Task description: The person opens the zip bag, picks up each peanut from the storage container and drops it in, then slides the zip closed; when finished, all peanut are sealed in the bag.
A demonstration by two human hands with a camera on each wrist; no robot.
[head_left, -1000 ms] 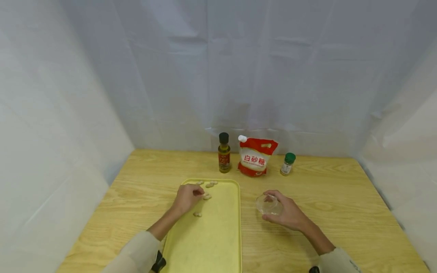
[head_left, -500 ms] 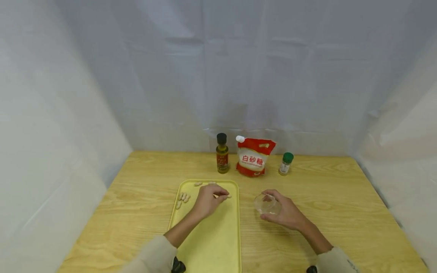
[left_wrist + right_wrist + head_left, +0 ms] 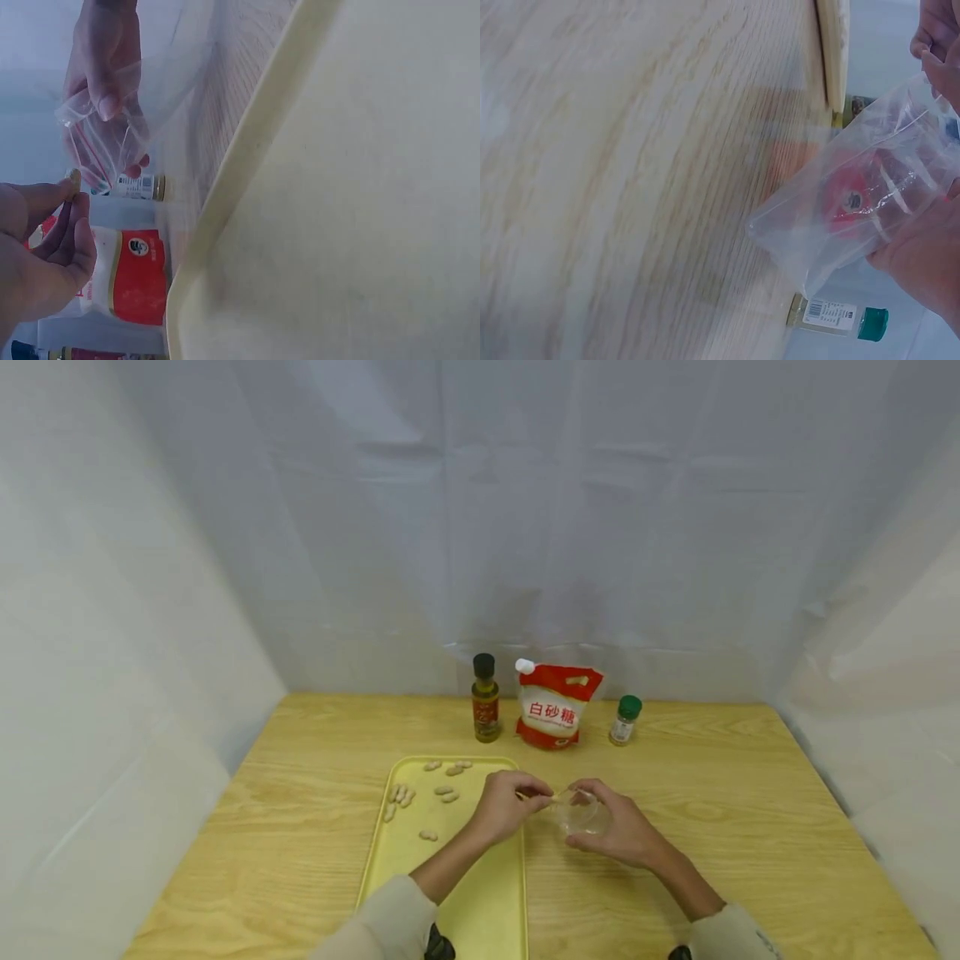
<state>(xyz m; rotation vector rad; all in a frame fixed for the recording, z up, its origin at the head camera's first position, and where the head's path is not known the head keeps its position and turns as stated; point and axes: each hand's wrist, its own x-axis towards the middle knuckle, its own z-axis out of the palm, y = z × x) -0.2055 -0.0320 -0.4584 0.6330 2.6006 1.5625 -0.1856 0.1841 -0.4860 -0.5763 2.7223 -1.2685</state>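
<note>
My left hand (image 3: 504,806) pinches a peanut in its shell (image 3: 73,180) between thumb and fingertips, at the mouth of a clear plastic zip bag (image 3: 810,217). Over the table, right of the tray, my right hand (image 3: 618,828) grips that bag by its sides, its mouth spread towards the left hand. A red line along the bag's mouth shows in the left wrist view. Several more peanuts (image 3: 402,794) lie scattered on the yellow tray (image 3: 480,893), mostly in its far half. From the frames I cannot tell whether the bag has anything in it.
Behind the tray stand a dark-capped bottle (image 3: 486,710) and a red and white sugar pouch (image 3: 551,714). A small green-capped jar (image 3: 624,722) is further right. White sheeting (image 3: 480,527) encloses the wooden table (image 3: 292,827) at the back and sides.
My left hand has picked a peanut from the tray and carried it right to the bag's mouth. The right hand has stayed nearly in place with the bag.
</note>
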